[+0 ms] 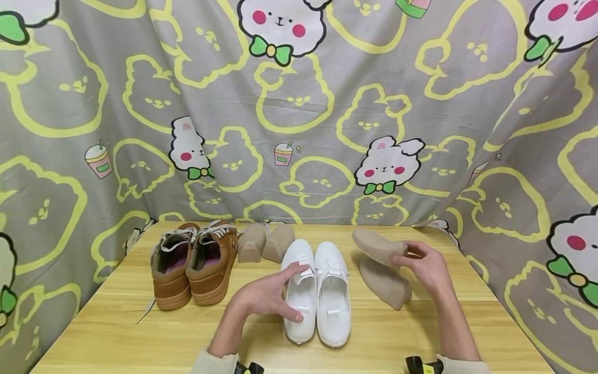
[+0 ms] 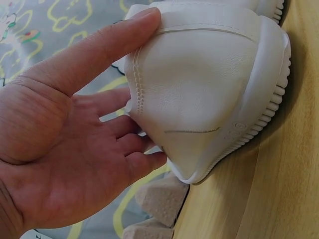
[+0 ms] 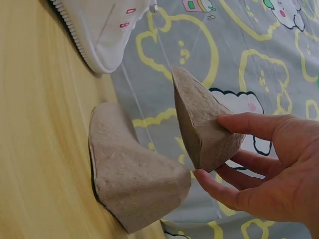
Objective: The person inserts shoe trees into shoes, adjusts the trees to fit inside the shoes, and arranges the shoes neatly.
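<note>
A pair of white lace-up shoes stands side by side, toes away from me. My left hand [image 1: 273, 293] spans the opening of the left white shoe [image 1: 300, 324], thumb at the heel collar and fingers at the tongue; the left wrist view shows the thumb [image 2: 147, 22] on the rim. The right white shoe [image 1: 334, 327] is untouched. Off to the right, my right hand [image 1: 427, 267] pinches a tan moulded-pulp shoe insert [image 3: 204, 117] by its thick end, raised above the table. Below it a matching insert [image 3: 134, 169] lies on the wood.
Brown sneakers [image 1: 210, 283] with loose white laces stand at the left, one lace trailing on the table. Two more tan inserts [image 1: 251, 249] sit between them and the white shoes. A patterned grey curtain [image 1: 308, 114] hangs behind the wooden table [image 1: 374, 343].
</note>
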